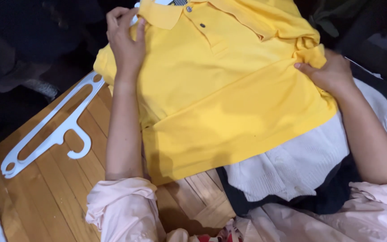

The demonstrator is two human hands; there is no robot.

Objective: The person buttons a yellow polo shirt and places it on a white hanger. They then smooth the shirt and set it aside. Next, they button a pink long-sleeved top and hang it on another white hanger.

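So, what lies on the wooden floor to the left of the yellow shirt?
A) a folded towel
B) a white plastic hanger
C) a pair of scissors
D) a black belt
B: a white plastic hanger lies flat on the wooden floor, left of the yellow shirt, which the left hand and the right hand both press on.

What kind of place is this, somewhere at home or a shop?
Probably a home, though a shop can't be ruled out. A yellow polo shirt lies under both hands on a wooden floor, over a white knit garment, with a white plastic hanger beside it.
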